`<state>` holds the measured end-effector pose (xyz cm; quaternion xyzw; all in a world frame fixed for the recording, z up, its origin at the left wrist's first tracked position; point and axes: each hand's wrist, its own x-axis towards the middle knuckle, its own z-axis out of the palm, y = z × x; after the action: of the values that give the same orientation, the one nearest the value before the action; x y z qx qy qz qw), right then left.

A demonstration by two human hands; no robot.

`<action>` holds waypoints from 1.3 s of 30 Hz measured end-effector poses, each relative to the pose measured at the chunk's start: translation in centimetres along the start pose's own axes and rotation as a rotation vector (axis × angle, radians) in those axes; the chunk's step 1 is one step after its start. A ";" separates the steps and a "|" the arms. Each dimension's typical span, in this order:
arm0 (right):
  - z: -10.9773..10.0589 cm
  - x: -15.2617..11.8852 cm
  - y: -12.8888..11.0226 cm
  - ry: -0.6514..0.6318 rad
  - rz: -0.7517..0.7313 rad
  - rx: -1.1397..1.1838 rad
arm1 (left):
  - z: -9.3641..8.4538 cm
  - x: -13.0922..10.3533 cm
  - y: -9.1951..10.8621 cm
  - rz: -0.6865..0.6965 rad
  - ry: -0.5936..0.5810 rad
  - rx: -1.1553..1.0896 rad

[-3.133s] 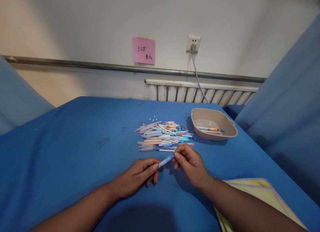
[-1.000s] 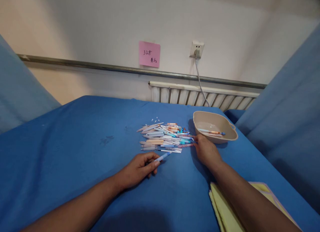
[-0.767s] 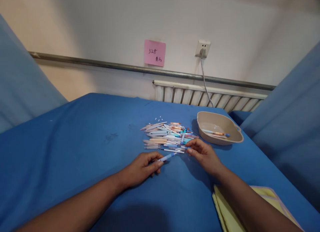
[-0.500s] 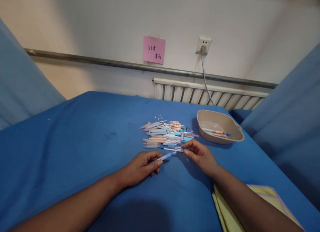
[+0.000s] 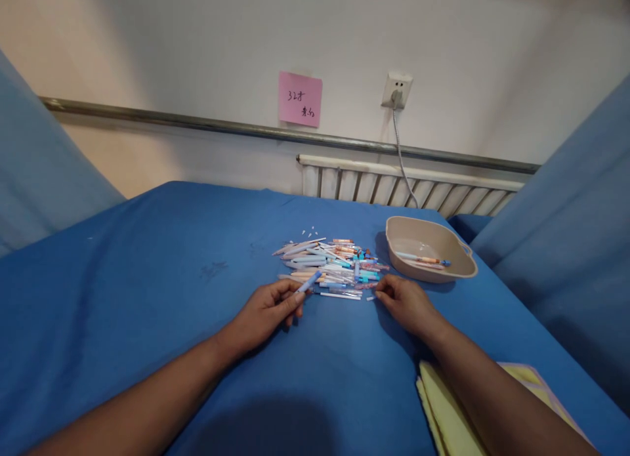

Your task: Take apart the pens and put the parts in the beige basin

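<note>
My left hand [image 5: 275,305] is closed around a light blue pen barrel [image 5: 309,282], its darker blue end pointing up and to the right. My right hand [image 5: 406,305] is pinched at the right end of a pile of pen parts, with a small white pen part [image 5: 371,298] showing at its fingertips. The pile [image 5: 327,262] holds several barrels in blue, white and peach, with clear and teal pieces among them. A thin white refill [image 5: 340,296] lies along the pile's near edge, between my hands.
A beige plastic basin [image 5: 430,236] with several pens [image 5: 423,260] in it stands right of the pile. Small white tips [image 5: 309,233] lie behind the pile. A folded yellow cloth [image 5: 438,403] is under my right forearm. Blue cloth [image 5: 147,298] covers the surface; a radiator [image 5: 364,180] stands behind.
My hands have moved apart: the left went left and up, tilting the barrel more steeply; the right shifted right, off the thin parts, with a small white part now at its fingertips.
</note>
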<state>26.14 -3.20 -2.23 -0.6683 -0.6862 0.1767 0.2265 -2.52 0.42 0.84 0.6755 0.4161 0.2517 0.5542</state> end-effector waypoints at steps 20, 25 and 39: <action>0.2 0.5 -0.5 0.022 -0.306 -0.217 | 0.4 0.6 0.1 0.007 0.085 -0.062; 0.2 0.4 -0.7 0.003 -0.238 -0.282 | 0.5 0.6 0.0 -0.005 0.077 -0.049; -0.2 0.8 -0.1 0.042 -0.097 -0.326 | 0.4 0.6 0.0 -0.006 0.079 -0.097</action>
<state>26.18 -2.44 -1.94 -0.6658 -0.7323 0.0380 0.1376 -1.85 0.72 0.71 0.6362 0.4273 0.2963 0.5700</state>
